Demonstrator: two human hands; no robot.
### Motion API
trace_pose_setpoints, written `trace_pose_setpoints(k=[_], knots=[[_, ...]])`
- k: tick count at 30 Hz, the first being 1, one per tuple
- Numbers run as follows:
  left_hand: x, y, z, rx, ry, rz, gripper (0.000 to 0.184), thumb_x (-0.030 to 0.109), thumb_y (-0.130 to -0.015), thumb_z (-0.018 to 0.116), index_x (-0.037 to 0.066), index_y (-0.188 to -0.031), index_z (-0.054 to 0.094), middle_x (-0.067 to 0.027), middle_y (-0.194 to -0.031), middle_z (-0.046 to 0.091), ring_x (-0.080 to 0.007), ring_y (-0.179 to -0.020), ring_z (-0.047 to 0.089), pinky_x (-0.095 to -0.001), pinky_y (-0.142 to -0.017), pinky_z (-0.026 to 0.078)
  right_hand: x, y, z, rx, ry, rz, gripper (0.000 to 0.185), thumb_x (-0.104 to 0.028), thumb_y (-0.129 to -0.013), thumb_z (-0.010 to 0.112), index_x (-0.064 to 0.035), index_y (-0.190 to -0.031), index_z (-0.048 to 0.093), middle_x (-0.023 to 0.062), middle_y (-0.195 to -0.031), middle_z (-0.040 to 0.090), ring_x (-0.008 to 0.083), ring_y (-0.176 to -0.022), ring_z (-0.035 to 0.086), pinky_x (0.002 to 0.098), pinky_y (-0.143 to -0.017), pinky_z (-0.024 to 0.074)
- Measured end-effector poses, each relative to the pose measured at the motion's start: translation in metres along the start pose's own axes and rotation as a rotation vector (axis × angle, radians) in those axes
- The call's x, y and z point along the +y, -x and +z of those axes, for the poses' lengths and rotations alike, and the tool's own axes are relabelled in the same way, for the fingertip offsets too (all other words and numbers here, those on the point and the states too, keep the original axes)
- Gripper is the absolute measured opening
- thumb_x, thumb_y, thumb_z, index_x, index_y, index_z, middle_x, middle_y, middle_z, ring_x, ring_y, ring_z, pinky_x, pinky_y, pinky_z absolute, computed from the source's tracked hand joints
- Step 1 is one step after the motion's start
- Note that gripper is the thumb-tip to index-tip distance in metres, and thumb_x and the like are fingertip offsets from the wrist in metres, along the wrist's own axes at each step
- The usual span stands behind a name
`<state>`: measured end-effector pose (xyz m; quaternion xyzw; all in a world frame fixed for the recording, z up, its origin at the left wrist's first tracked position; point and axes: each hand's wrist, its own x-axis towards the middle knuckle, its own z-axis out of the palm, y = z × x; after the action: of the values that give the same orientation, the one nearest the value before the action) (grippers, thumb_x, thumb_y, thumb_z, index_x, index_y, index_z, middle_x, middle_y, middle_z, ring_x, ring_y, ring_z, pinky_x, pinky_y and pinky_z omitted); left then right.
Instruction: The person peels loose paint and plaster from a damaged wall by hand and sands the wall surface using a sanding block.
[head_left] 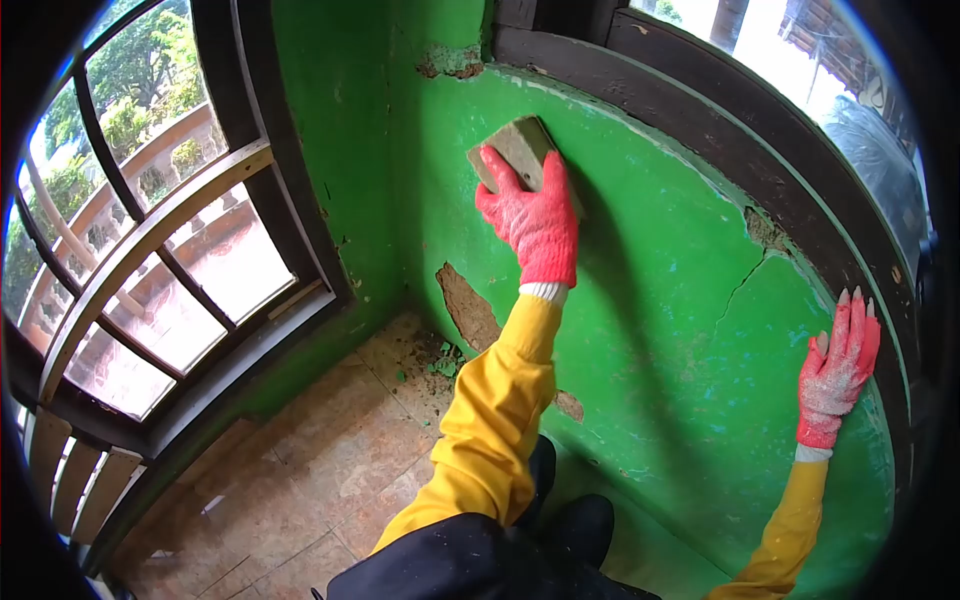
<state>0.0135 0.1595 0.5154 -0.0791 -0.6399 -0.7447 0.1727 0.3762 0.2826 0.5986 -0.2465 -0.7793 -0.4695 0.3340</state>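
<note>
My left hand (528, 218), in a red-pink knit glove, grips a grey-brown rectangular block (522, 150) against the green wall (640, 290). Its fingers are spread around the block's sides, and the block's face towards the wall is hidden. Lower and to the right, my right hand (838, 375) rests on the wall close to the dark window frame. It wears a matching glove dusted with white, with bare fingertips showing and nothing held. Both arms are in yellow sleeves.
A bare patch (467, 305) and a crack (738, 290) mark the wall. Paint chips and rubble (435, 365) lie on the tiled floor (300, 500) in the corner. A barred window (150, 220) stands left; a dark wooden frame (690, 115) curves along the upper right.
</note>
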Motion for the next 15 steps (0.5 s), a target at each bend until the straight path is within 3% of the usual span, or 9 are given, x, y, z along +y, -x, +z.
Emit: trace_pose_setpoints(k=[2,5,6,7,10,11,12,13,15], knots=[[0.01,0.005,0.008,0.033,-0.04,-0.039,0.094,0.043,-0.08,0.073,0.013,-0.156,0.028,-0.0356,-0.139,0.036,-0.0466,-0.13,0.037,-0.049,-0.107,0.036,0.002,-0.001,0.003,0.031,-0.006,-0.014,0.055,-0.02,-0.094,0.055,-0.0066,-0.146,0.046,0.0131,-0.151,0.044,0.0382,-0.137,0.042,0.0502,-0.115,0.0305],[-0.002,0.096,0.004,-0.139,-0.044,0.46,0.098,0.04,-0.066,0.083,0.015,-0.15,0.039,-0.0358,-0.137,0.037,-0.0531,-0.121,0.044,-0.0573,-0.102,0.039,0.005,-0.001,0.005,0.044,-0.009,-0.035,0.058,-0.017,-0.091,0.057,-0.0068,-0.147,0.046,0.0132,-0.151,0.044,0.0379,-0.138,0.041,0.0496,-0.116,0.0305],[-0.016,0.118,0.003,-0.259,0.136,0.536,0.098,0.035,-0.062,0.086,0.016,-0.147,0.042,-0.035,-0.135,0.038,-0.0519,-0.118,0.048,-0.0578,-0.097,0.043,0.005,0.0,0.004,0.054,-0.01,-0.043,0.059,-0.014,-0.089,0.058,-0.0062,-0.147,0.046,0.0135,-0.151,0.045,0.0381,-0.138,0.041,0.0488,-0.116,0.0307],[-0.023,0.134,-0.008,-0.255,0.094,0.558,0.098,0.032,-0.062,0.087,0.017,-0.148,0.042,-0.0338,-0.134,0.039,-0.0511,-0.115,0.05,-0.0575,-0.095,0.044,0.006,0.003,0.005,0.042,-0.017,-0.06,0.059,-0.014,-0.089,0.058,-0.0062,-0.147,0.046,0.0135,-0.151,0.045,0.0381,-0.138,0.041,0.0488,-0.116,0.0307],[-0.053,0.118,-0.01,-0.131,0.017,0.434,0.105,0.034,-0.064,0.087,0.02,-0.154,0.033,-0.0339,-0.135,0.038,-0.0509,-0.118,0.048,-0.0573,-0.098,0.043,0.01,0.004,0.008,0.049,0.005,-0.052,0.059,-0.013,-0.089,0.058,-0.0045,-0.146,0.046,0.0144,-0.15,0.046,0.0385,-0.138,0.042,0.0487,-0.116,0.0311],[-0.054,0.1,-0.003,-0.031,-0.108,0.33,0.103,0.035,-0.07,0.083,0.018,-0.156,0.029,-0.0343,-0.136,0.037,-0.0506,-0.12,0.046,-0.0542,-0.1,0.042,0.009,0.003,0.008,0.048,0.002,-0.056,0.059,-0.013,-0.089,0.058,-0.0045,-0.146,0.046,0.0144,-0.15,0.046,0.0385,-0.138,0.042,0.0487,-0.116,0.0311],[-0.04,0.07,-0.003,-0.045,-0.075,0.059,0.097,0.037,-0.076,0.079,0.015,-0.156,0.027,-0.0343,-0.137,0.035,-0.0498,-0.122,0.044,-0.0516,-0.103,0.04,0.008,0.001,0.007,0.059,-0.006,-0.065,0.058,-0.013,-0.089,0.058,-0.0044,-0.146,0.046,0.0148,-0.149,0.046,0.0387,-0.138,0.042,0.0488,-0.116,0.0313],[-0.029,0.038,-0.001,0.012,-0.081,-0.073,0.095,0.038,-0.078,0.077,0.013,-0.156,0.027,-0.0334,-0.138,0.035,-0.0488,-0.123,0.044,-0.0511,-0.104,0.039,0.006,0.0,0.007,0.07,-0.015,-0.073,0.058,-0.013,-0.09,0.057,-0.0042,-0.146,0.046,0.0153,-0.149,0.046,0.039,-0.137,0.042,0.049,-0.115,0.0314],[-0.024,0.01,0.01,0.086,-0.06,0.061,0.096,0.037,-0.077,0.078,0.012,-0.155,0.028,-0.0334,-0.138,0.035,-0.0495,-0.123,0.043,-0.052,-0.105,0.038,0.006,0.0,0.007,0.065,-0.012,-0.077,0.057,-0.013,-0.09,0.057,-0.004,-0.146,0.046,0.0155,-0.149,0.047,0.0392,-0.137,0.043,0.0491,-0.115,0.0315]])
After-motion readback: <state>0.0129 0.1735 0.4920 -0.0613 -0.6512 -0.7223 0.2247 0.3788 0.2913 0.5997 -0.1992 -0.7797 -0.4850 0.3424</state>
